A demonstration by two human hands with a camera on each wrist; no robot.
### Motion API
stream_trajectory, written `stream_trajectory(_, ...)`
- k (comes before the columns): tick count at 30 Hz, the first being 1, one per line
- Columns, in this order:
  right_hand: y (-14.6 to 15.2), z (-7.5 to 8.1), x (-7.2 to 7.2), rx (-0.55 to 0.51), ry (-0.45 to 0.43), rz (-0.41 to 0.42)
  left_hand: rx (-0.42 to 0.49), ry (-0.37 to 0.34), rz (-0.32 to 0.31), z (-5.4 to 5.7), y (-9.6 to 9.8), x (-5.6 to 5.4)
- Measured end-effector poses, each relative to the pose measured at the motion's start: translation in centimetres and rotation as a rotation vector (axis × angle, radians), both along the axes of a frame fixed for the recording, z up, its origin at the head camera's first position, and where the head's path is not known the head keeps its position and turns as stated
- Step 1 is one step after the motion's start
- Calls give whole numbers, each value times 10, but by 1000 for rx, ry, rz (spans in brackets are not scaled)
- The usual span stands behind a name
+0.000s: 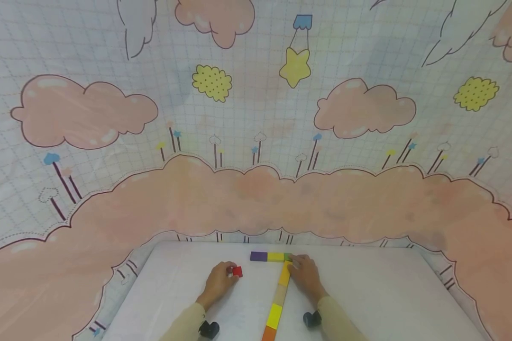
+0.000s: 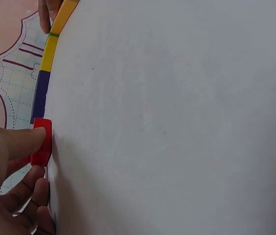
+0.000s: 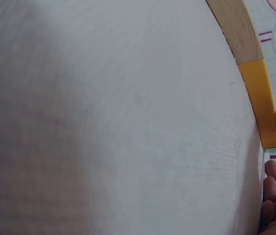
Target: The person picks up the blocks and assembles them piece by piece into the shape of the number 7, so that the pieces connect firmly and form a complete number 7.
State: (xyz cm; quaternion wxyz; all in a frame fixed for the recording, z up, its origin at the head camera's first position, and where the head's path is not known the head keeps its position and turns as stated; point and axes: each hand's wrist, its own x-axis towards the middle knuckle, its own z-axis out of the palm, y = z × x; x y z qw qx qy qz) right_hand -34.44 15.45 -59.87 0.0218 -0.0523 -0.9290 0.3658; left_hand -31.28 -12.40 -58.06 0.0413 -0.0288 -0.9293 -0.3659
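My left hand pinches a small red block between thumb and fingers, left of the row of blocks. In the left wrist view, the thumb lies across the red block. The row along the back holds a purple block, a yellow block and a green block at its right end. My right hand grips the green block, fingertips covering part of it. Its thumb sits right at the yellow-orange block, which fills much of the line's near end in the right wrist view.
From the green block a line of blocks runs toward me: yellow-orange, plain wood, bright yellow and orange. They lie on a white table. A cloud-patterned cloth hangs behind it. Dark wrist devices show at both sleeves.
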Motion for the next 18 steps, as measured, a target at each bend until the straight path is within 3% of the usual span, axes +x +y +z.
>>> stream_trajectory(11,1,0,-1,-3,4,-10,54,57,-3,-4,1,-18)
stream_trajectory(18,0,0,1,-3,9,-12,76,16,52,-6,4,-24)
